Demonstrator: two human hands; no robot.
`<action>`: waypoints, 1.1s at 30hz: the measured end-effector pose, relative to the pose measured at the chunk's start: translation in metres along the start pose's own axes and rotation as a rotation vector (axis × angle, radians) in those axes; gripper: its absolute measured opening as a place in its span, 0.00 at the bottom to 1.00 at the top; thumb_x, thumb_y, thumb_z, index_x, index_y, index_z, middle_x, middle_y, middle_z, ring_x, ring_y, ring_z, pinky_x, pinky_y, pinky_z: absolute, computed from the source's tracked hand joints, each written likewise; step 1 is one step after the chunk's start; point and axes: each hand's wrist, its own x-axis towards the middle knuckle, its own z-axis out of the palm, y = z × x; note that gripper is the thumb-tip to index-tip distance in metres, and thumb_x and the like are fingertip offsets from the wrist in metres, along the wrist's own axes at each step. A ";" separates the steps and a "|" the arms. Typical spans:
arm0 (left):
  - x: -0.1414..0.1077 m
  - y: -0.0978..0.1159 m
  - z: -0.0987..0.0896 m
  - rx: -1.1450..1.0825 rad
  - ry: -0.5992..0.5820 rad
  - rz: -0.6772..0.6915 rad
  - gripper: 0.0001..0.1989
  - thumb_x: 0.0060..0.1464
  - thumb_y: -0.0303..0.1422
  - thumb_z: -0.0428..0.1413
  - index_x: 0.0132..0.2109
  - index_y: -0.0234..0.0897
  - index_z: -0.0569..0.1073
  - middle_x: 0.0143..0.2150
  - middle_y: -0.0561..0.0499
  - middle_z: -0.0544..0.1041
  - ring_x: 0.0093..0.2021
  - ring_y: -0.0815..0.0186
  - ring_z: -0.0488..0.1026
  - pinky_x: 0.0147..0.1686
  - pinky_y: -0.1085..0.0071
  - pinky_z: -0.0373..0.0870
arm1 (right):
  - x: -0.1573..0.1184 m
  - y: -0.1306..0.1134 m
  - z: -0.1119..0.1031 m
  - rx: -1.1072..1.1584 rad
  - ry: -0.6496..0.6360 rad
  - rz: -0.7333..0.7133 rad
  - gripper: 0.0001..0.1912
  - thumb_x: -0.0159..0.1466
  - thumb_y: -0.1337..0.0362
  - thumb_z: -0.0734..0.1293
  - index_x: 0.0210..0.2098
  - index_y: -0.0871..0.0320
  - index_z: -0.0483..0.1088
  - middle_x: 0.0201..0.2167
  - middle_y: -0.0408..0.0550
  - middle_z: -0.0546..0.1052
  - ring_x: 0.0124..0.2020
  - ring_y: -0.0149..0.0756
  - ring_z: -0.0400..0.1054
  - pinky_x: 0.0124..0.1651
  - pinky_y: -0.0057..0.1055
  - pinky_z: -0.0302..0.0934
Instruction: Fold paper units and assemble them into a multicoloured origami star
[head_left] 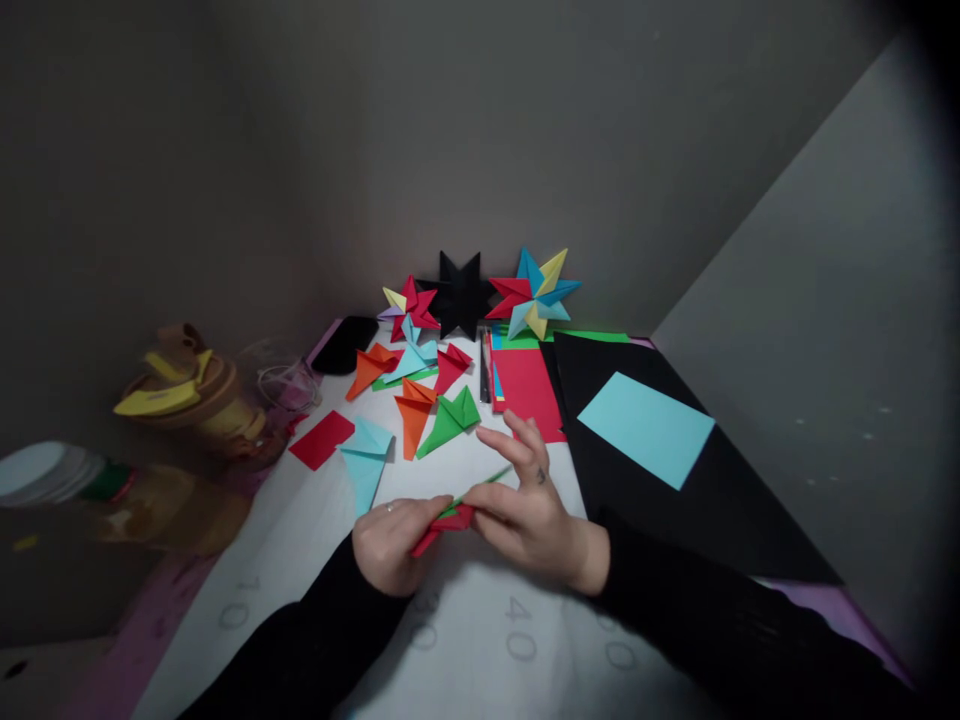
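Note:
Between my two hands, low over the white mat, is a folded red and green paper piece point(454, 520). My left hand point(391, 542) is closed around its left end. Thumb and index finger of my right hand point(525, 510) pinch its right end, while the other fingers stand raised. A thin green edge sticks out past the right fingertips. Just beyond my left hand lies a light blue folded paper piece point(364, 458). A green folded piece point(453, 418) and an orange one point(414, 412) lie farther back. How the held papers join is partly hidden by the fingers.
Paper stars, one black point(460, 295) and one multicoloured point(535, 292), lean at the wall. Red paper sheets point(529, 385) and a black board point(660, 510) with a light blue sheet point(646, 425) lie right. A red sheet point(322, 440), phone point(345, 345) and jar point(52, 475) are left.

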 end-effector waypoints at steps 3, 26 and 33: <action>0.001 0.001 -0.001 0.007 0.008 0.034 0.14 0.54 0.28 0.54 0.48 0.36 0.69 0.35 0.48 0.81 0.32 0.65 0.78 0.30 0.73 0.72 | -0.001 -0.001 -0.002 0.046 -0.005 -0.052 0.10 0.55 0.72 0.64 0.31 0.52 0.73 0.58 0.45 0.61 0.63 0.54 0.46 0.60 0.60 0.41; 0.006 0.005 -0.001 0.056 0.041 0.112 0.09 0.54 0.28 0.53 0.43 0.34 0.73 0.32 0.48 0.81 0.29 0.65 0.78 0.29 0.73 0.73 | -0.003 -0.008 -0.017 0.054 -0.029 -0.191 0.13 0.54 0.68 0.66 0.38 0.46 0.73 0.53 0.43 0.68 0.60 0.50 0.53 0.62 0.60 0.38; 0.010 0.004 0.002 -0.330 0.018 -0.539 0.08 0.51 0.34 0.56 0.35 0.34 0.76 0.28 0.50 0.80 0.25 0.66 0.76 0.25 0.75 0.71 | -0.003 -0.004 -0.004 0.177 0.073 -0.001 0.42 0.58 0.52 0.66 0.65 0.49 0.42 0.65 0.53 0.46 0.64 0.57 0.43 0.61 0.60 0.40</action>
